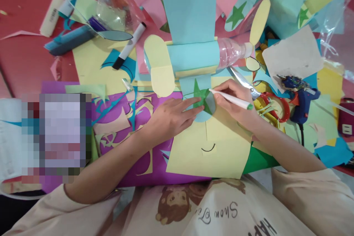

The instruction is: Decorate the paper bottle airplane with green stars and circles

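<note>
My right hand (pixel 235 101) grips a white marker pen (pixel 235 99) with a green end. The pen's tip touches or nearly touches a point of the green paper star (pixel 203 96). With fingers stretched out, my left hand (pixel 177 116) presses the star against a light blue paper strip (pixel 195 81). Its fingertips cover part of the star. That strip hangs from a plastic bottle (pixel 232 52) wrapped in light blue paper (pixel 193 57), with a rounded yellow paper piece (pixel 160 66) at one end. Under the hands lies a yellow sheet (pixel 221 158) with a short curved line drawn on it.
Scissors with red handles (pixel 279 107) and a blue glue gun (pixel 301 105) lie to the right. A black-capped marker (pixel 129 46) rests at upper left, near a glue stick (pixel 54 9). Purple paper (pixel 162 121) and many coloured scraps cover the red table (pixel 19 59).
</note>
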Tool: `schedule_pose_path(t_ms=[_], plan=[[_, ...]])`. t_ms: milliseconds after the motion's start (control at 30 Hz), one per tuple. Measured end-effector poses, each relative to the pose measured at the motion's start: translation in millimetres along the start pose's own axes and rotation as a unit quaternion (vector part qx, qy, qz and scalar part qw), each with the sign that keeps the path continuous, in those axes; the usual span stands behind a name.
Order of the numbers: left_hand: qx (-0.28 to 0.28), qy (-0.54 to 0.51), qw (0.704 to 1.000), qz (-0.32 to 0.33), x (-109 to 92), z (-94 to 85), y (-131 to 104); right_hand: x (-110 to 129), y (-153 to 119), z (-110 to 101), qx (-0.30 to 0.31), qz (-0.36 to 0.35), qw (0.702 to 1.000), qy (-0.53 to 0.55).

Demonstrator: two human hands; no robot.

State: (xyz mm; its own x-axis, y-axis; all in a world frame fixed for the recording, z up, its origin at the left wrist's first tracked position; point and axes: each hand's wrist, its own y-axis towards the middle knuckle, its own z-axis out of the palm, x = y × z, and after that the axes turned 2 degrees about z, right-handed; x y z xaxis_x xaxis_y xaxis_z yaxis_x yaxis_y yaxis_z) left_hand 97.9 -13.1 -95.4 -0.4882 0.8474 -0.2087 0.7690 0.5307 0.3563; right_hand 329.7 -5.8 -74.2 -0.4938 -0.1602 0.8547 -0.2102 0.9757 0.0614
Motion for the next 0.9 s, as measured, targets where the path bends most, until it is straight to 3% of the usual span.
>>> schedule_pose_path(t_ms=[300,500,733,900], plan=[[0.003,0.004,1.000,-0.004,-0.5,-0.3,1.0,4.1,1.2,0.3,0.045,0.014,0.999,0.005],[-0.002,0.000,1.000,-0.001,-0.3,0.5,0.1,1.2,-0.6,-1.2,-0.022,0.011,1.000,-0.013],[0.006,0.004,1.000,-0.005,-0.2,0.4,0.4,1.9,1.1,0.0,0.029,0.018,0.999,0.007],[0.007,-0.002,1.000,-0.003,-0.5,-0.4,0.4,0.7,1.1,-0.7,-0.020,0.018,1.000,0.010]])
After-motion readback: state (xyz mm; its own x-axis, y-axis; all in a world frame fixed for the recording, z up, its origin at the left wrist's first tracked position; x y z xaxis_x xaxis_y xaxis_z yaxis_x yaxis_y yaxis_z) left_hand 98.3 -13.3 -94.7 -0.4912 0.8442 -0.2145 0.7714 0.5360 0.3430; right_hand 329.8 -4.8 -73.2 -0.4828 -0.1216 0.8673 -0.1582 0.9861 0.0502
